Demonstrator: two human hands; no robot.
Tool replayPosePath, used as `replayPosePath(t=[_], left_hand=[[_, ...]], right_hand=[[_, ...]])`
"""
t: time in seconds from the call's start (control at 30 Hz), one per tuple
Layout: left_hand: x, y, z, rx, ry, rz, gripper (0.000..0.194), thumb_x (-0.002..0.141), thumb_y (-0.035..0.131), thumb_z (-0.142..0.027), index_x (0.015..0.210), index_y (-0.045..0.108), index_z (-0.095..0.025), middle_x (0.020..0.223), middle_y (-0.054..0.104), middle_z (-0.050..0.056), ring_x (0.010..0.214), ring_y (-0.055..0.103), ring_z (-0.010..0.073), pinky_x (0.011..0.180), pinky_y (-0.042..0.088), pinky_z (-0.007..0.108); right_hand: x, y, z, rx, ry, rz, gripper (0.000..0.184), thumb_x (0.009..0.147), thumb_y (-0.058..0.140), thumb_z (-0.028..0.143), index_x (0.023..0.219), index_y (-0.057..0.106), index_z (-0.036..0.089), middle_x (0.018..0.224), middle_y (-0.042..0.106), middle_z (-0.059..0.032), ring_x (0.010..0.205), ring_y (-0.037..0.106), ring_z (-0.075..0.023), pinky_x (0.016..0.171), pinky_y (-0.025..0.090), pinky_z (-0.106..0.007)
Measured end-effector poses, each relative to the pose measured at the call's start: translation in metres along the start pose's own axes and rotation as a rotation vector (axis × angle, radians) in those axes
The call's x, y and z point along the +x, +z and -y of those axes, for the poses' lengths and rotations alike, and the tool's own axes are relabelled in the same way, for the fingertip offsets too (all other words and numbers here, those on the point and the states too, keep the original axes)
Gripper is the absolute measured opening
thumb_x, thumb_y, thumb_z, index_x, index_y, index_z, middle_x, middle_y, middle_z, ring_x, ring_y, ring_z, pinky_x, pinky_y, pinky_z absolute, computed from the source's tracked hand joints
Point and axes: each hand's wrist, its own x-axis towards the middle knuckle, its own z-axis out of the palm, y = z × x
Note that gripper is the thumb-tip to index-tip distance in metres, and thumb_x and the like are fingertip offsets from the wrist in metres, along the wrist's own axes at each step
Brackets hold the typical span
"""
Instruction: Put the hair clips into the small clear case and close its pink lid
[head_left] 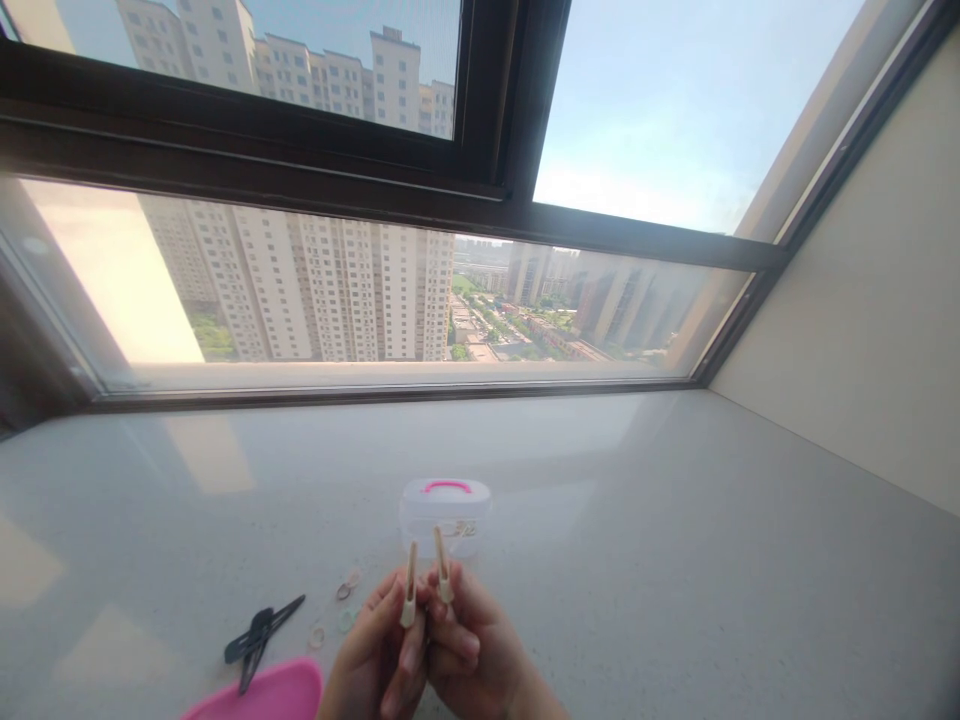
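Observation:
Close together at the bottom centre are my left hand (375,640) and my right hand (476,640), their fingers touching or nearly so. A slim beige hair clip (410,590) stands upright in the pinch of my left hand. My right hand grips a second, similar beige hair clip (442,568), tilted slightly to the left. Just behind them sits a see-through plastic case (412,505) with a pink handle (448,487); some small pale items show inside it. My palms and some fingertips are hidden from view.
Left of my hands lie several small hair ties (343,591) and some crossed black snap hair clips (259,632). A pink dish or lid (270,695) is cut off by the bottom edge. The pale sill (637,560) meets a dark window frame (375,398) and a wall (862,300) at right.

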Motion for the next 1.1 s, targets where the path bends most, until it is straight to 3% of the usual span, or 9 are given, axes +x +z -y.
replayPosePath(t=[0.1, 0.27, 0.7, 1.1], left_hand=[[0.0001, -0.0034, 0.0006, -0.029, 0.013, 0.036, 0.027, 0.075, 0.070, -0.039, 0.075, 0.066, -0.012, 0.037, 0.053, -0.005, 0.021, 0.030, -0.0012, 0.028, 0.016, 0.010], [-0.0021, -0.0072, -0.0017, -0.062, 0.018, -0.002, 0.028, 0.074, 0.071, -0.039, 0.075, 0.064, -0.013, 0.045, 0.054, -0.007, 0.026, 0.034, -0.0021, 0.033, 0.024, 0.010], [-0.0006, -0.0019, -0.0082, 0.076, -0.030, 0.016, 0.032, 0.071, 0.072, -0.044, 0.077, 0.064, -0.013, 0.048, 0.054, -0.007, 0.028, 0.031, -0.0013, 0.041, 0.037, 0.015], [0.0002, -0.0033, 0.0001, 0.006, 0.020, -0.021, 0.028, 0.079, 0.067, -0.039, 0.071, 0.063, -0.012, 0.041, 0.050, -0.007, 0.026, 0.034, 0.0007, 0.032, 0.029, 0.013]], right_hand=[[-0.0006, -0.0007, -0.0003, -0.017, -0.010, 0.001, 0.033, 0.070, 0.078, 0.035, 0.083, 0.064, 0.008, 0.062, 0.063, 0.0018, 0.031, 0.019, 0.0048, 0.028, 0.014, -0.007], [-0.0021, 0.0003, 0.0001, -0.034, -0.025, 0.031, 0.029, 0.071, 0.078, 0.033, 0.083, 0.064, 0.011, 0.057, 0.055, 0.0062, 0.033, 0.016, 0.0035, 0.029, 0.013, -0.007], [0.0002, 0.0009, 0.0017, -0.017, -0.030, 0.019, 0.027, 0.074, 0.075, 0.032, 0.086, 0.066, 0.009, 0.066, 0.066, -0.0003, 0.032, 0.023, 0.0050, 0.029, 0.015, -0.006], [0.0005, -0.0005, 0.0011, -0.038, -0.048, 0.026, 0.028, 0.072, 0.077, 0.033, 0.085, 0.066, 0.010, 0.060, 0.063, 0.0018, 0.031, 0.025, 0.0044, 0.028, 0.015, -0.007]])
